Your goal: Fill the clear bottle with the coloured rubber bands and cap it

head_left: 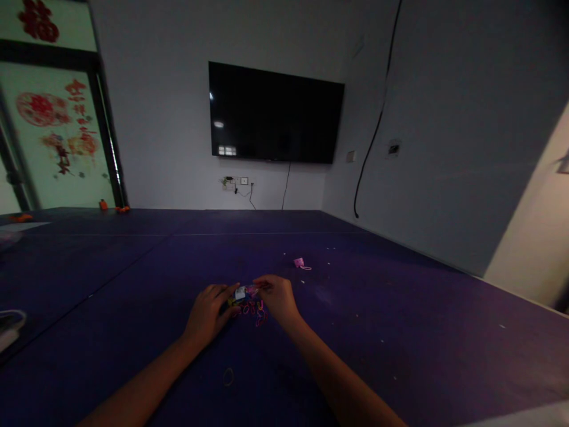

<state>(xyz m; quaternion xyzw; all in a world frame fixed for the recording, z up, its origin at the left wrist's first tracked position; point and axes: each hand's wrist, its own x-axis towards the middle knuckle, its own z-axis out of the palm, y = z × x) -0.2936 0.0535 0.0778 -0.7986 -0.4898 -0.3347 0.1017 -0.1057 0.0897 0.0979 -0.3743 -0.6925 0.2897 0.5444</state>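
A small packet (pixel 240 293) with a white label and pink, blue and yellow-green colours lies between my hands on the dark purple surface. My left hand (pixel 208 311) grips its left end between thumb and fingers. The fingers of my right hand (pixel 279 296) are pinched together at its pink right end; the exact grip is partly hidden. Several small pink, red and yellow elastic bands (pixel 260 314) lie loose just in front of the packet. Nearer to me lies one thin, pale elastic band (pixel 228 376).
A small pink item with a loop (pixel 299 262) lies beyond my right hand. White scraps dot the purple surface (pixel 355 367). At the left edge is a white object with a cord (pixel 9 335). Orange items (pixel 122 209) sit at the far left, and a television (pixel 275 112) hangs on the wall.
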